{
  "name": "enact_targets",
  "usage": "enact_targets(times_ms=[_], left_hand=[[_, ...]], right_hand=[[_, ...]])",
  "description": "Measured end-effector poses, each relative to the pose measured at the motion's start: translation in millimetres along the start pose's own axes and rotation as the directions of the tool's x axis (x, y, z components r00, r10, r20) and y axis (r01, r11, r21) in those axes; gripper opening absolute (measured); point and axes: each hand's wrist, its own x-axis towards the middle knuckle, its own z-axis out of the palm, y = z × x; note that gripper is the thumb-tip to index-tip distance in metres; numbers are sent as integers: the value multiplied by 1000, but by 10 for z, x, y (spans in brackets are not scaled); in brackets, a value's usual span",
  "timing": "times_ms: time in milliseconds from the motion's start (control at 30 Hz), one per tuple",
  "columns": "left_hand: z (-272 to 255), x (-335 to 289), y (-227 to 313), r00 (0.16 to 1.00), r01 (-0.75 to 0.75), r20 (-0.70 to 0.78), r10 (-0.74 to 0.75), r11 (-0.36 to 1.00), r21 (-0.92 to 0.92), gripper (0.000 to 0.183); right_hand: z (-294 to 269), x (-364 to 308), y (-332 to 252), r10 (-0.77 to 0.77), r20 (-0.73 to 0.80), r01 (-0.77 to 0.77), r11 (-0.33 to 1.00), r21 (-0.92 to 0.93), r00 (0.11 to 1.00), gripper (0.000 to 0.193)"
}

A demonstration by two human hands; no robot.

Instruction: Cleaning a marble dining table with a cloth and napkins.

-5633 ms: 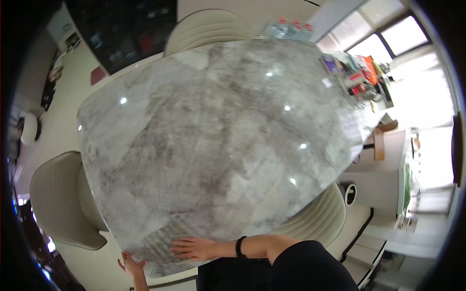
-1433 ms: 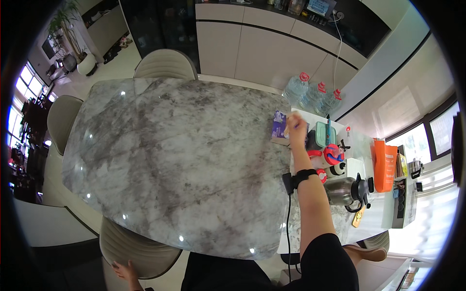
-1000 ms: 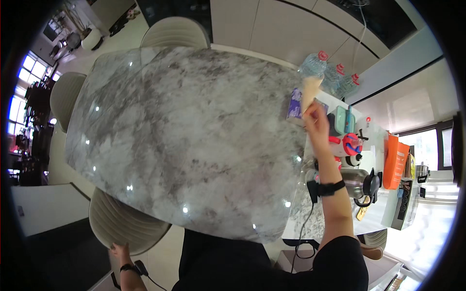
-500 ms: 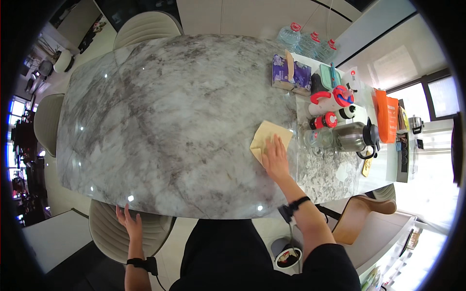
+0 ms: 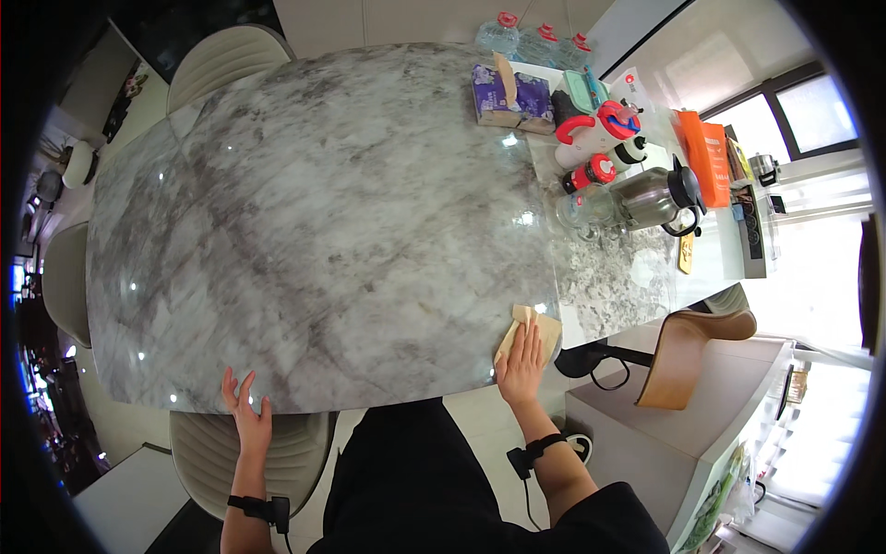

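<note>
A marbled grey stone table (image 5: 323,222) spreads out before me. At its near right edge, my right hand (image 5: 522,365) lies flat on a tan tissue (image 5: 548,331), fingers stretched out and fairly close together. The sheet is folded over at its far side and partly hidden under the palm and fingers. My left hand (image 5: 247,411) is at the near left edge, fingers spread and holding nothing; whether the fingertips touch the top I cannot tell.
Along the right side stand a purple tissue pack (image 5: 489,97), a steel jug (image 5: 646,198), a red-lidded bottle (image 5: 591,173) and a clear glass (image 5: 580,210). Chairs (image 5: 231,65) surround the table. A brown chair (image 5: 678,360) is at right. Water bottles (image 5: 498,35) stand behind.
My right hand has slid toward me with the tissue, from beside the glasses to the near right edge. My left hand has shifted slightly at the edge. The view has shifted too.
</note>
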Motion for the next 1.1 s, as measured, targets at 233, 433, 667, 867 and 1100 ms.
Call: enact_targets(times_ms=[233,433,667,867,1100], left_hand=[[123,304,353,998,-34,60,37,998,-50,54],[200,474,645,997,7,81,-2,999,-53,55],[332,576,873,998,47,47,-45,999,-26,55],[336,471,891,989,147,1,-147,988,-54,50],[432,467,962,979,204,43,-200,974,-99,52]], right_hand=[[50,347,105,111,-3,-111,992,-63,994,69],[119,1541,197,92,-51,-94,994,-47,994,68],[418,3327,153,-14,-210,-5,996,-91,978,68],[491,3968,86,-52,-296,13,991,-134,954,67],[357,2782,-766,-607,127,606,794,57,784,66]])
